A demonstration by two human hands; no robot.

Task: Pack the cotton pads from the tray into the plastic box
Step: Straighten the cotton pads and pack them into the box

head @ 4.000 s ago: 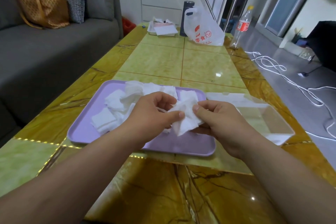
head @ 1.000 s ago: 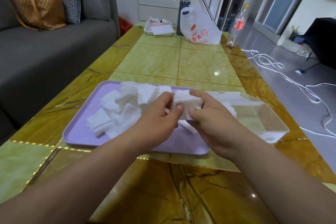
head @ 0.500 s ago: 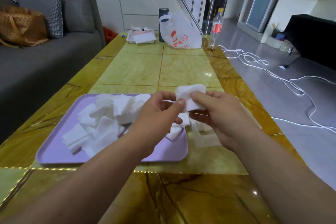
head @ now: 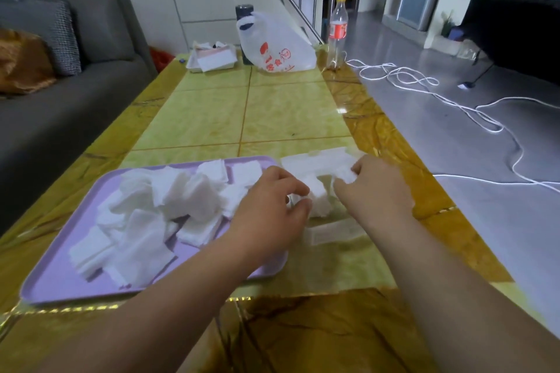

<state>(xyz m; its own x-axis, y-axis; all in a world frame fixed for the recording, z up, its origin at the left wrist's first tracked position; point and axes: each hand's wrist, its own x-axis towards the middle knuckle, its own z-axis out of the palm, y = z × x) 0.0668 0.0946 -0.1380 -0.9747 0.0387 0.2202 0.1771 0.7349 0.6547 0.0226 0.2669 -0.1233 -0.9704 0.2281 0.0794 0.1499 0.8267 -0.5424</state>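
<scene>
A lilac tray (head: pixel 57 285) lies on the table's near left, and a loose heap of white cotton pads (head: pixel 157 215) is piled on it. Right of the tray stands the clear plastic box (head: pixel 330 233), largely hidden behind my hands. My right hand (head: pixel 375 188) reaches over the box and pinches a small stack of cotton pads (head: pixel 345 175) at its fingertips. My left hand (head: pixel 269 209) hovers at the tray's right edge, its fingers curled onto more pads (head: pixel 315 198) lying inside the box. The picture is blurred by motion.
At the far end of the green and amber table (head: pixel 288 112) stand a white plastic bag (head: pixel 275 45), a dark cylinder (head: pixel 244 13), a drink bottle (head: pixel 338 29) and a small white tray (head: pixel 212 59). A grey sofa (head: pixel 60 94) runs along the left. White cable (head: pixel 454 106) lies on the floor.
Both hands have come down and to the right, from holding a pad stack above the tray to lowering pads over the box. The camera has tilted and swung.
</scene>
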